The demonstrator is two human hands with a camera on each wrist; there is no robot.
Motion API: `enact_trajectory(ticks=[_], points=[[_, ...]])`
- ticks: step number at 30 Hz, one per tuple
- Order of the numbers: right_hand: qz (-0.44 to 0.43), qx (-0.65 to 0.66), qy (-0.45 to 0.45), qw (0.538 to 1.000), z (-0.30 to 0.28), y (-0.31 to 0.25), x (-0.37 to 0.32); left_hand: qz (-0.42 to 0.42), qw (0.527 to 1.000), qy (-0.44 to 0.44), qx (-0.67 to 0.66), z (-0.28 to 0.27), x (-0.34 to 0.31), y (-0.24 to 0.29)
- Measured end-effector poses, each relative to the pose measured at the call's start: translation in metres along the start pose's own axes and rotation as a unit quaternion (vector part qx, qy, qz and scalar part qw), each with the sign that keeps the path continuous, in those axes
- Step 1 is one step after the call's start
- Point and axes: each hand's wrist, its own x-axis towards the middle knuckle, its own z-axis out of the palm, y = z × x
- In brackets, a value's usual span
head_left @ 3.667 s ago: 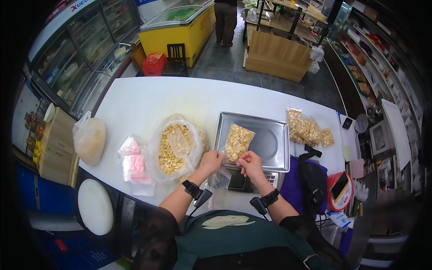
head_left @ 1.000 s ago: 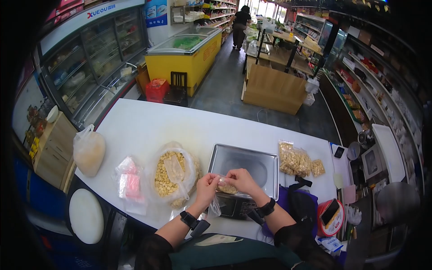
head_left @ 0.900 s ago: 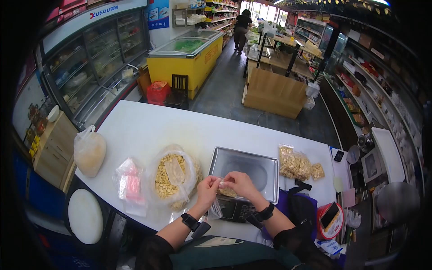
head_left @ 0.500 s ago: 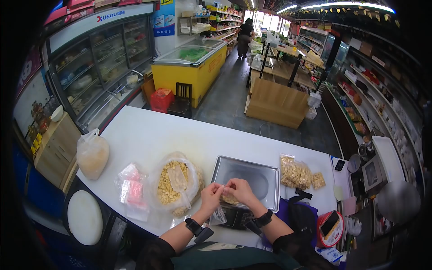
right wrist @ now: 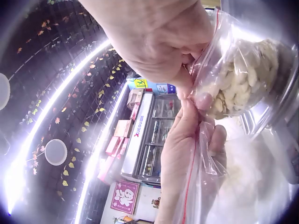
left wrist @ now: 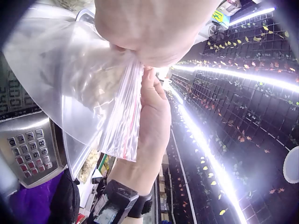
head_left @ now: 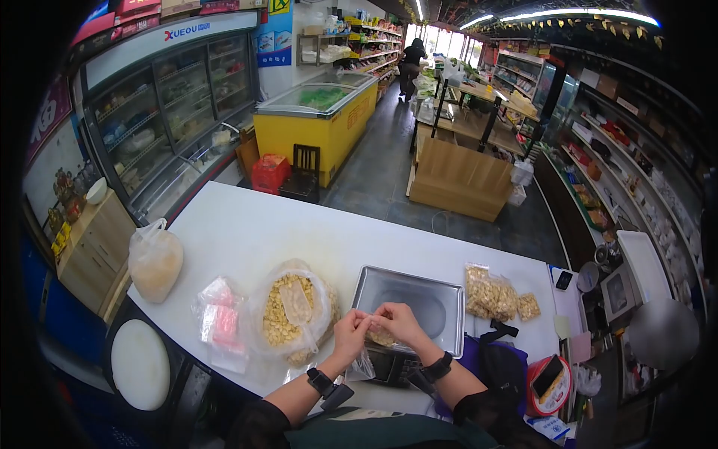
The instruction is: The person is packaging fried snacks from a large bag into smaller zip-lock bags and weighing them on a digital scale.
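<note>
Both hands meet over the near edge of the metal scale tray (head_left: 419, 288). My left hand (head_left: 350, 334) and right hand (head_left: 398, 323) pinch the top of a clear zip bag (right wrist: 247, 77) holding pale dried slices, their fingertips nearly touching. A red zip line runs along the pinched edge in the right wrist view. Clear plastic (head_left: 363, 367) hangs below the left hand, and fills much of the left wrist view. Left of the hands, a large open plastic bag (head_left: 325, 299) of the same slices stands with a scoop (head_left: 297, 301) on top.
Pink-marked empty bags (head_left: 222, 318) lie at the left, beyond them a tied bag (head_left: 155, 262). Filled bags (head_left: 490, 292) lie right of the scale. A purple bag (head_left: 467, 367) and a red tub (head_left: 550, 385) sit at the near right. A person (head_left: 410, 67) walks in the aisle.
The filled bag lay on the tray with both hands at its near end; the hands now hold its top together. The head view has tilted up. The person moves farther down the aisle.
</note>
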Motion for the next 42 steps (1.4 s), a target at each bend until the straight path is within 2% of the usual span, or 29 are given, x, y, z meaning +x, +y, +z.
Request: enact_trajectory(ticks=[4,6,10,12,13,15,16,19,21,22,24,27,32,34,38,39,40,42], points=[[-0.007,-0.095,-0.005,0.995,0.006,-0.003,-0.001,-0.010,0.999,0.001,0.046,-0.003,0.003,-0.010],[-0.059,-0.142,0.043,0.987,0.017,0.008,-0.004,-0.010,0.997,-0.008,0.082,-0.003,0.002,-0.004],[-0.096,-0.150,0.080,0.981,0.021,0.006,-0.007,0.017,0.991,-0.015,0.130,-0.005,0.003,-0.008],[-0.073,-0.078,0.059,0.993,0.016,-0.002,-0.010,0.017,0.994,-0.011,0.106,-0.005,0.003,-0.012],[-0.073,-0.078,0.059,0.992,0.011,-0.002,-0.009,0.018,0.996,-0.006,0.083,-0.004,0.003,-0.012],[-0.030,-0.055,-0.010,0.998,0.004,0.001,-0.009,0.015,0.997,-0.006,0.079,-0.004,0.001,-0.013],[-0.029,-0.055,-0.009,0.998,0.004,0.000,-0.010,0.013,0.997,-0.006,0.076,-0.004,0.000,-0.010],[-0.038,-0.103,0.013,0.994,0.005,0.003,-0.011,0.037,0.995,-0.024,0.091,-0.001,-0.001,-0.001],[-0.102,-0.137,0.060,0.983,0.009,0.011,-0.011,0.026,0.995,-0.038,0.087,-0.004,0.002,-0.002],[-0.101,-0.137,0.058,0.984,0.008,0.007,-0.013,0.017,0.995,-0.052,0.084,-0.006,0.003,-0.002],[-0.012,-0.054,-0.002,0.998,0.001,-0.002,-0.015,0.006,0.996,-0.044,0.080,-0.008,0.003,-0.003],[0.028,-0.060,-0.031,0.997,-0.004,-0.003,-0.016,-0.007,0.997,-0.033,0.063,-0.010,0.004,-0.005],[-0.009,-0.085,0.011,0.996,-0.002,0.003,-0.022,-0.033,0.997,-0.059,0.048,-0.010,0.004,-0.004],[-0.012,-0.078,0.028,0.996,-0.003,0.005,-0.024,-0.059,0.987,-0.132,0.065,-0.015,0.006,-0.002],[0.021,-0.040,-0.032,0.998,-0.011,0.005,-0.025,-0.062,0.987,-0.123,0.078,-0.016,0.008,-0.012],[0.027,-0.029,-0.053,0.998,-0.012,0.008,-0.027,-0.047,0.992,-0.096,0.066,-0.015,0.009,-0.015],[0.040,-0.040,-0.053,0.997,-0.013,0.013,-0.028,-0.036,0.996,-0.067,0.054,-0.014,0.008,-0.014],[0.039,0.022,-0.010,0.999,-0.011,0.024,-0.032,-0.027,0.997,-0.058,0.048,-0.014,0.008,-0.018]])
